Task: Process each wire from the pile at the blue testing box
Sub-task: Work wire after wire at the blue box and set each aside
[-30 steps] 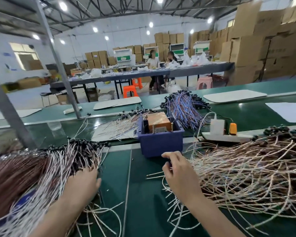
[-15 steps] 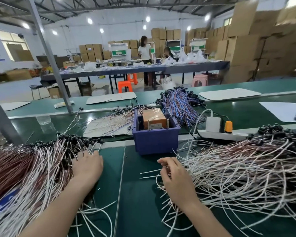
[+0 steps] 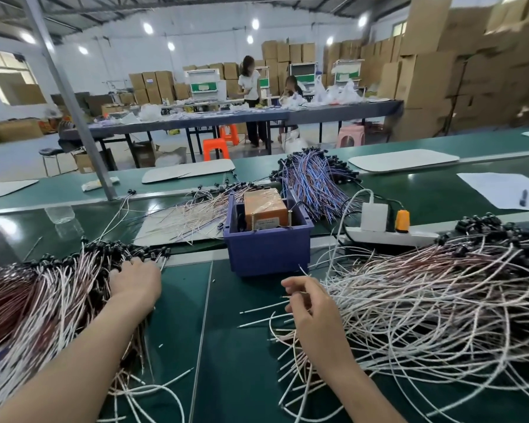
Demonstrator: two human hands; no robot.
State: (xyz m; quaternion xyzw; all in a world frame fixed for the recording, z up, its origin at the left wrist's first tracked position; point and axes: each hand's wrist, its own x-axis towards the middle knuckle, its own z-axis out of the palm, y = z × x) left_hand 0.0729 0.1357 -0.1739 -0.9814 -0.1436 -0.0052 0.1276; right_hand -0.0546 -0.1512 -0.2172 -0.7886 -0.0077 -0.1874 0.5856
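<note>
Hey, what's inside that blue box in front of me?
Inside the blue testing box sits an orange block wrapped in clear film, with a label and two upright metal pins at its front. Left of it lies dark wiring. The box walls hide the floor.

Both bare forearms reach forward from the bottom edge. The left forearm (image 3: 74, 361) angles up and to the right, and the left hand (image 3: 135, 283) lies palm down with its fingers (image 3: 126, 265) extended forward. The right forearm (image 3: 348, 377) angles up and to the left. The right hand (image 3: 310, 309) shows its back, fingers curled inward toward the thumb (image 3: 289, 283); whether they pinch anything cannot be told.
</note>
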